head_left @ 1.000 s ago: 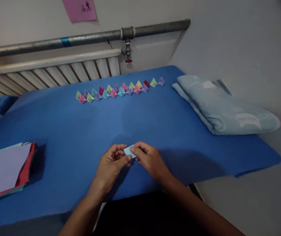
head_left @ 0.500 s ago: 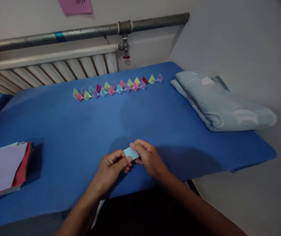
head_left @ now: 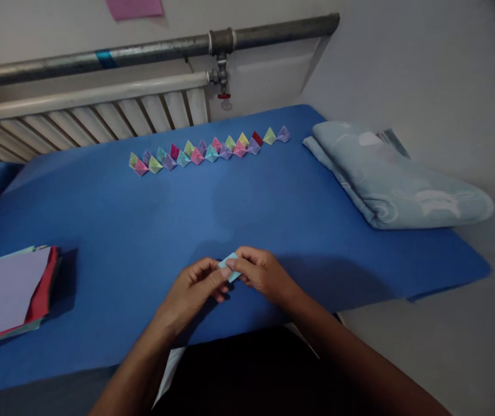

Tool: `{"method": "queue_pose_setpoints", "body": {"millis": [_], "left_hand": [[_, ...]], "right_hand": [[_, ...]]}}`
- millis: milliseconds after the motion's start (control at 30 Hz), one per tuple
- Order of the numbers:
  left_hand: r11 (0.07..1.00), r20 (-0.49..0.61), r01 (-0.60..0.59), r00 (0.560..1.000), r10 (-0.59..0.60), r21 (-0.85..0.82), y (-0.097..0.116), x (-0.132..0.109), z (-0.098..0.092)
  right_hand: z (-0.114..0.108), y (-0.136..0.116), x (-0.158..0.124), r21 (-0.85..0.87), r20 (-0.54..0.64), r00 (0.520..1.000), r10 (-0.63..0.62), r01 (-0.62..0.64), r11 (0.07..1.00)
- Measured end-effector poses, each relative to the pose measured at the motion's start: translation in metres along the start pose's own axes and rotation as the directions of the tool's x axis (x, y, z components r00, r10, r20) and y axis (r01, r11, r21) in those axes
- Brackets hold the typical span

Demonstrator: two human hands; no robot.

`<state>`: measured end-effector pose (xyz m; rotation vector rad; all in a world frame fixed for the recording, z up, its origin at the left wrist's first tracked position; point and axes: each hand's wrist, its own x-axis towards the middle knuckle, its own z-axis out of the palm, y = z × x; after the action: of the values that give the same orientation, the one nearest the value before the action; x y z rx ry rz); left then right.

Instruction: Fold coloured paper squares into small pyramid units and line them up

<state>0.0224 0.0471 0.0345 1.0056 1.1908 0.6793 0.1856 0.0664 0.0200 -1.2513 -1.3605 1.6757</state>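
A small piece of light blue paper (head_left: 234, 275) is pinched between both hands above the near side of the blue surface. My left hand (head_left: 200, 284) grips its left side, thumb on top and fingers curled beneath. On the right side, my right hand (head_left: 259, 270) is closed on the paper, with its thumb laid across the top near the left thumb. The fingers cover much of the paper, so its folds are partly hidden. Farther back stand several folded paper shapes (head_left: 197, 156) in pink, green, purple, blue, yellow and red, set in two staggered rows.
A stack of coloured paper sheets (head_left: 7, 294), purple on top with red below, lies at the left. A folded pale blanket (head_left: 397, 179) rests at the right by the wall. Behind the blue surface (head_left: 143, 225) are a white radiator (head_left: 100, 115) and a metal pipe (head_left: 160, 49).
The light blue paper has turned and now shows as a narrower shape. My right thumb has moved down across it, closer to the left thumb. The camera view has shifted slightly.
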Motion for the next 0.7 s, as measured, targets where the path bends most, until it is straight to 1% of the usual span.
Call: {"method": "queue_pose_setpoints", "body": {"millis": [100, 133, 200, 267, 333, 367, 433, 500, 533, 600, 633, 700], "left_hand": [[0.999, -0.023, 0.009, 1.0, -0.01, -0.048, 0.002, 0.003, -0.006], [0.999, -0.046, 0.007, 0.999, -0.01, -0.05, 0.002, 0.005, -0.007], [0.999, -0.103, 0.008, 0.995, -0.011, -0.032, 0.0, 0.007, -0.006], [1.0, -0.141, 0.02, 0.99, -0.018, 0.014, -0.001, 0.008, -0.003], [0.995, -0.158, 0.055, 0.987, -0.041, 0.083, -0.002, 0.009, 0.0], [0.989, -0.167, 0.081, 0.984, -0.06, 0.123, -0.002, 0.009, 0.001], [0.965, -0.182, 0.147, 0.977, -0.108, 0.216, -0.001, 0.01, 0.003], [0.923, -0.185, 0.178, 0.975, -0.12, 0.341, -0.001, 0.011, 0.003], [0.892, -0.185, 0.171, 0.978, -0.1, 0.418, -0.001, 0.012, 0.003], [0.799, -0.184, 0.119, 0.983, -0.011, 0.59, -0.002, 0.015, 0.001], [0.735, -0.182, 0.092, 0.982, 0.042, 0.671, -0.002, 0.016, 0.0], [0.599, -0.182, 0.066, 0.974, 0.135, 0.798, -0.004, 0.017, -0.002]], "right_hand": [[-0.002, -0.002, 0.002, -0.006, 0.084, 0.995, 0.048, -0.048, 0.999], [-0.002, -0.001, 0.003, -0.005, 0.086, 0.995, 0.06, -0.06, 0.998], [-0.002, 0.0, 0.003, -0.002, 0.047, 0.997, 0.057, -0.057, 0.998], [-0.002, 0.004, 0.002, -0.037, -0.017, 1.0, 0.01, -0.01, 0.999], [-0.002, 0.008, -0.001, -0.186, -0.049, 0.994, -0.096, 0.085, 0.979], [-0.002, 0.009, -0.003, -0.3, -0.038, 0.986, -0.162, 0.144, 0.943], [-0.001, 0.01, -0.006, -0.526, 0.033, 0.965, -0.261, 0.239, 0.816], [-0.001, 0.009, -0.008, -0.682, 0.101, 0.956, -0.275, 0.268, 0.68], [-0.001, 0.007, -0.009, -0.737, 0.12, 0.958, -0.261, 0.262, 0.623], [0.0, 0.004, -0.01, -0.815, 0.137, 0.963, -0.233, 0.244, 0.526], [0.0, 0.003, -0.011, -0.839, 0.145, 0.963, -0.226, 0.241, 0.488], [-0.001, 0.001, -0.013, -0.865, 0.159, 0.962, -0.222, 0.244, 0.439]]}}
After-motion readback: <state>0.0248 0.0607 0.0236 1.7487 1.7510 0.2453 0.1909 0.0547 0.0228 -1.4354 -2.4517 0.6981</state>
